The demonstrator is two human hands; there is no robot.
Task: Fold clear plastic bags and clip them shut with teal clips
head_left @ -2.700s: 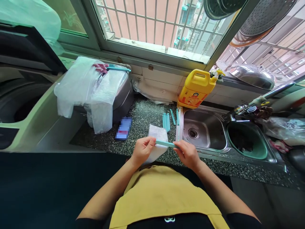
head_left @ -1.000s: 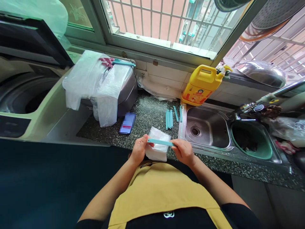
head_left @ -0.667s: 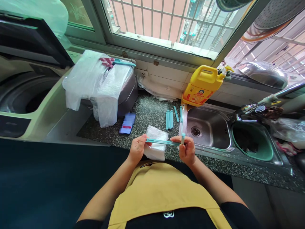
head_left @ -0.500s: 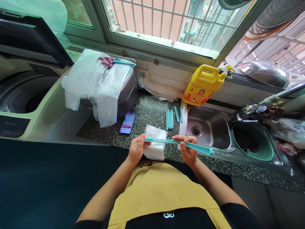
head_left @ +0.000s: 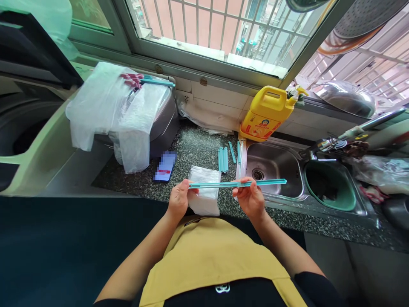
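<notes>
A long teal sealing clip is swung fully open into one straight strip, running level from the white plastic bag out over the sink. My left hand pinches the clip's left end together with the folded top of the bag. My right hand grips the clip near its hinge in the middle. The bag's bottom sits on the speckled counter just in front of my body.
Several more teal clips lie on the counter beside the steel sink. A yellow jug stands behind them. Plastic bags drape over a cooker at left, a phone below. A green basin fills the right sink.
The clip was folded shut across the bag. My right hand has swung its outer arm open to the right until it lies straight. My left hand stays put.
</notes>
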